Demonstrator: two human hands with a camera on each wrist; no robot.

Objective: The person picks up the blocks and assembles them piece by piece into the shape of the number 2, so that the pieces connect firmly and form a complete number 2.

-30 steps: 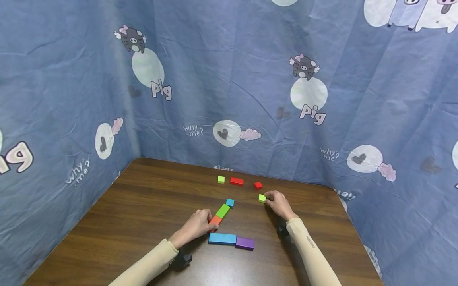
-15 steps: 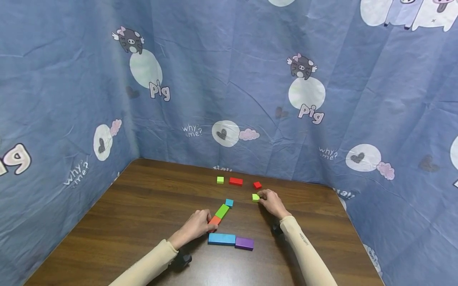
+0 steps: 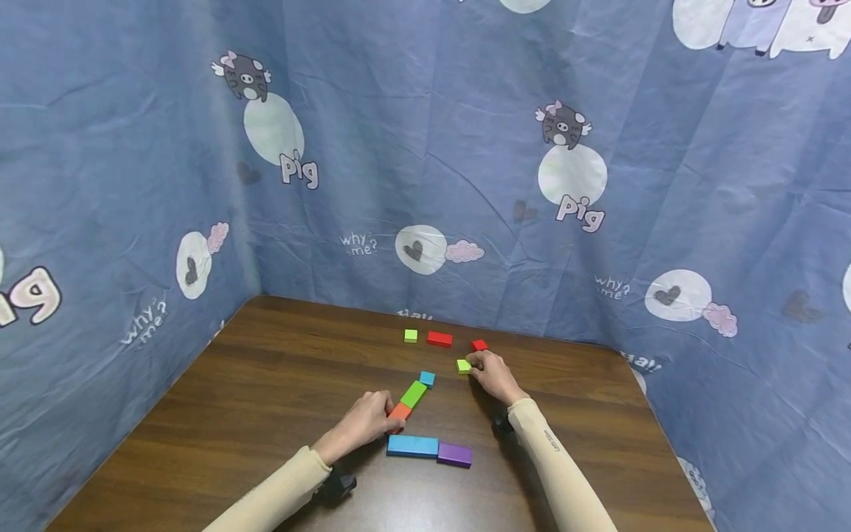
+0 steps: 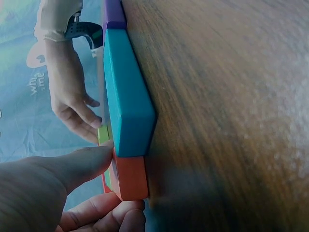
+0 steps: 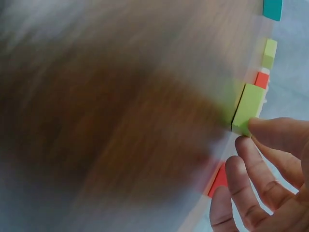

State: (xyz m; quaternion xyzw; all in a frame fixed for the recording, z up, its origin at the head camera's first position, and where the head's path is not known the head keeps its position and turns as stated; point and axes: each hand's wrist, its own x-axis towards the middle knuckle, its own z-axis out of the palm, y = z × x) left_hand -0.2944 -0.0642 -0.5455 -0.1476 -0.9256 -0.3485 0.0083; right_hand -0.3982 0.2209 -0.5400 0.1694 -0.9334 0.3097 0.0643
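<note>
My left hand (image 3: 362, 420) pinches an orange block (image 3: 400, 411) between thumb and fingers; the left wrist view shows the orange block (image 4: 133, 178) close up. End to end with it lies a green block (image 3: 414, 394), then a small blue block (image 3: 427, 379), forming a slanted row. My right hand (image 3: 495, 375) holds a small lime-green block (image 3: 462, 366) by its right side, thumb and fingertips at one end of the lime-green block (image 5: 247, 108) in the right wrist view. Behind that hand, partly covered, sits a small red block (image 3: 479, 345).
Nearer me, a long blue block (image 3: 412, 446) lies end to end with a purple block (image 3: 455, 455). Toward the back edge of the wooden table (image 3: 292, 347) are a second lime-green block (image 3: 411, 335) and a longer red block (image 3: 439, 338). A blue printed curtain (image 3: 359, 148) surrounds it.
My right hand has moved left across the table with the lime-green block, toward the small blue block. The left hand stays at the orange block.
</note>
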